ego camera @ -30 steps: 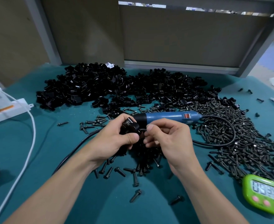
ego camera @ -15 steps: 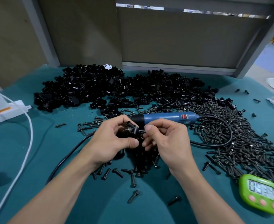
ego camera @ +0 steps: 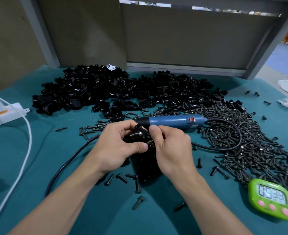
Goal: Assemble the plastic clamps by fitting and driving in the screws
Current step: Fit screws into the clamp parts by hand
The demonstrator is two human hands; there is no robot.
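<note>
Within the left hand (ego camera: 117,146) gleams a black clamp (ego camera: 138,134).

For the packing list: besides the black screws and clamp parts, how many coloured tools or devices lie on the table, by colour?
Blue, electric screwdriver: 1
Green, timer: 1
White, power strip: 1
Total: 3

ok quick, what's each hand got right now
Left hand: closed, gripping a black plastic clamp.
Right hand: closed, pinching a screw against the clamp.
</note>
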